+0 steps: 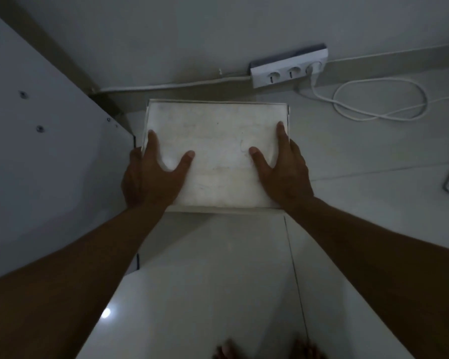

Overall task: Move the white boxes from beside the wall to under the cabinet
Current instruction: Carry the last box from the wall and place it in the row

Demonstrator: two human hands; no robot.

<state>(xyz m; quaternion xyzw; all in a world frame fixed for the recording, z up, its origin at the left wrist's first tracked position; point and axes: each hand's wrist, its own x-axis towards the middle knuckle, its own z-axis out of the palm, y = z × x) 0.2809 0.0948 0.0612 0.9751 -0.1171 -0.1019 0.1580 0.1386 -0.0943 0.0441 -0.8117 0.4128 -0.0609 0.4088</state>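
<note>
Both hands grip a smudged, seemingly scuffed white box (pixel 218 151).

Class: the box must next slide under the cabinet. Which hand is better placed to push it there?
The right hand: it grips the white box's side away from the cabinet; the left hand is squeezed against the cabinet.

A dim room in a home: glossy white floor tiles (pixel 213 281), a power strip (pixel 288 69) (its cord looped loosely) along the wall (pixel 218 29)
</note>
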